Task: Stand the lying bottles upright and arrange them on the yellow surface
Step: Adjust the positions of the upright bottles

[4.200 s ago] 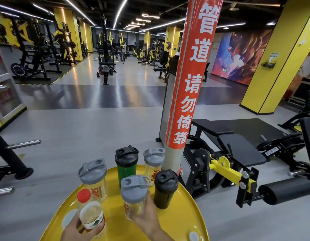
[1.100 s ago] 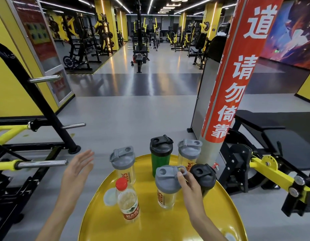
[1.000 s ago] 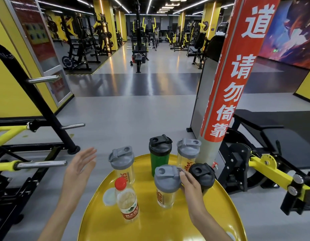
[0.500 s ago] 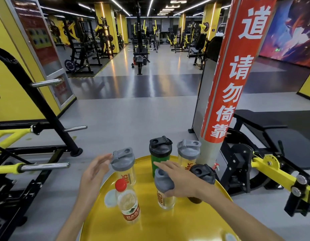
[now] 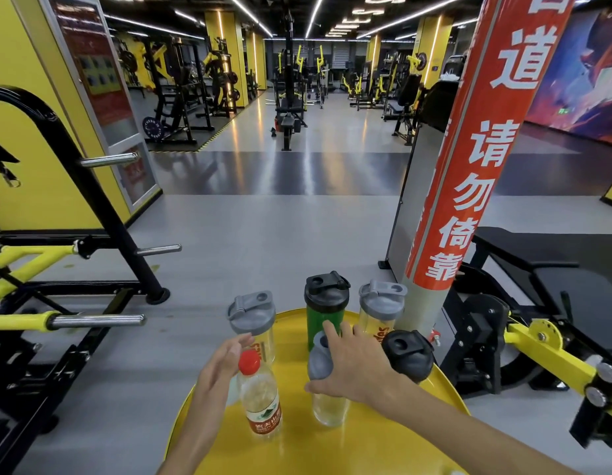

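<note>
Right hand (image 5: 352,368), grip clamped over the grey lid of the clear shaker bottle (image 5: 327,402) upright mid round yellow surface (image 5: 383,447), should shift it slowly, clear of neighbours; left hand (image 5: 217,375) open beside the red-capped clear plastic bottle (image 5: 260,399).

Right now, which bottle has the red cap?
The small water bottle at the front of the yellow tray, beside the left hand. The others are shaker bottles with grey or black flip lids.
</note>
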Available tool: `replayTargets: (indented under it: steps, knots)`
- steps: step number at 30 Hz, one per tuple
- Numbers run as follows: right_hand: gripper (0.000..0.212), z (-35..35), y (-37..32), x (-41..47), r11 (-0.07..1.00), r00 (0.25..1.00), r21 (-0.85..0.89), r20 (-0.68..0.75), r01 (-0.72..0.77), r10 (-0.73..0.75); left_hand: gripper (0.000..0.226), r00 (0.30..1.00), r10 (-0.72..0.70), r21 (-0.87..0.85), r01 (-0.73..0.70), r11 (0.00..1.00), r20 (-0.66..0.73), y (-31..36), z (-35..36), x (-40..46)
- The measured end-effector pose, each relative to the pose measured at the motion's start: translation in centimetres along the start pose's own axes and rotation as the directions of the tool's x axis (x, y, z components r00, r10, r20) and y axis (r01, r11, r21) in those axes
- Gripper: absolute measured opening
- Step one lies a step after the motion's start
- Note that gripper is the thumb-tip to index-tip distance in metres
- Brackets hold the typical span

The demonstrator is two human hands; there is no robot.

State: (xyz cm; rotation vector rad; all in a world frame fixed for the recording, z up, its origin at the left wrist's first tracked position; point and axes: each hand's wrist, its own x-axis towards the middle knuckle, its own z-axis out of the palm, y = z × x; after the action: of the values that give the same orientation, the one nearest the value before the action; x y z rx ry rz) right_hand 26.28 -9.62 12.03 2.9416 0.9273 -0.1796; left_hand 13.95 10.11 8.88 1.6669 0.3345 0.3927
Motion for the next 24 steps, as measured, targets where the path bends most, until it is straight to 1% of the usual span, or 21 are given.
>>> replayTargets:
  steps: [1, 3, 4, 6, 8, 9, 10, 11, 12, 13, 14, 16, 17, 18, 19, 21, 24]
  knots:
    - [0.117, 0.0, -0.3, -0.2, 0.999, 1.0, -0.038, -0.01, -0.018, 0.018, 0.035, 1.0, -0.009, -0.002, 0.009, 1.0, 0.021, 0.0, 0.2, -0.2]
    - [0.119, -0.1, -0.8, -0.3, 0.994, 1.0, -0.113, -0.025, -0.015, 0.012, 0.032, 0.996, -0.026, -0.001, 0.026, 1.0, 0.086, -0.7, 0.4, -0.5]
    - [0.12, -0.2, -0.9, -0.4, 0.991, 1.0, -0.136, -0.027, 0.0, -0.003, 0.037, 0.992, -0.041, -0.006, 0.042, 0.999, 0.12, -1.1, 0.4, -0.6]
    - [0.121, -0.5, -0.7, -0.6, 0.989, 0.999, -0.139, -0.004, 0.045, -0.046, 0.054, 0.984, -0.059, 0.014, 0.058, 0.998, 0.167, -2.3, 0.2, -0.4]
    - [0.118, -1.3, 0.1, -0.7, 0.988, 0.988, -0.053, 0.063, 0.145, -0.142, 0.074, 0.974, -0.096, 0.051, 0.087, 0.995, 0.203, -3.3, 0.1, -0.5]
    - [0.117, -2.2, 0.6, -0.7, 0.974, 0.969, -0.002, 0.102, 0.227, -0.226, 0.083, 0.971, -0.115, 0.068, 0.102, 0.992, 0.209, -3.8, 0.1, -0.5]
    - [0.119, -3.0, 1.3, -0.5, 0.945, 0.934, 0.015, 0.147, 0.328, -0.327, 0.091, 0.97, -0.133, 0.087, 0.117, 0.989, 0.202, -4.3, 0.0, -0.4]
    - [0.123, -3.9, 1.9, -0.3, 0.9, 0.883, -0.014, 0.196, 0.437, -0.426, 0.095, 0.971, -0.141, 0.108, 0.122, 0.987, 0.191, -4.6, 0.0, -0.4]
    - [0.128, -4.5, 2.3, 0.1, 0.837, 0.826, -0.085, 0.242, 0.541, -0.51, 0.097, 0.972, -0.144, 0.129, 0.121, 0.984, 0.187, -5.0, 0.0, -0.4]
    - [0.128, -4.8, 2.7, 0.5, 0.752, 0.767, -0.185, 0.282, 0.632, -0.576, 0.096, 0.972, -0.138, 0.153, 0.109, 0.982, 0.19, -5.4, -0.1, -0.4]
    - [0.124, -4.7, 2.8, 1.0, 0.655, 0.714, -0.287, 0.316, 0.699, -0.624, 0.095, 0.973, -0.127, 0.172, 0.094, 0.981, 0.194, -5.8, -0.1, -0.3]
    - [0.108, -4.1, 2.7, 1.9, 0.479, 0.624, -0.418, 0.358, 0.772, -0.694, 0.089, 0.973, -0.123, 0.193, 0.085, 0.978, 0.193, -6.4, -0.1, -0.3]
    - [0.102, -3.8, 2.6, 2.3, 0.424, 0.585, -0.435, 0.363, 0.795, -0.725, 0.085, 0.974, -0.12, 0.191, 0.083, 0.978, 0.192, -6.5, 0.0, -0.3]
    - [0.097, -3.7, 2.5, 2.6, 0.396, 0.556, -0.427, 0.369, 0.813, -0.745, 0.08, 0.974, -0.112, 0.188, 0.074, 0.979, 0.195, -6.5, 0.1, -0.4]
    - [0.094, -3.7, 2.4, 2.9, 0.39, 0.539, -0.405, 0.374, 0.827, -0.755, 0.074, 0.975, -0.099, 0.185, 0.061, 0.981, 0.201, -6.5, 0.1, -0.5]
    - [0.091, -3.9, 2.4, 3.5, 0.426, 0.546, -0.359, 0.373, 0.83, -0.75, 0.067, 0.974, -0.096, 0.166, 0.062, 0.984, 0.206, -6.6, 0.2, -0.6]
    - [0.09, -4.2, 2.4, 4.0, 0.505, 0.617, -0.359, 0.367, 0.785, -0.697, 0.08, 0.977, -0.105, 0.128, 0.082, 0.988, 0.186, -7.1, 0.3, -0.7]
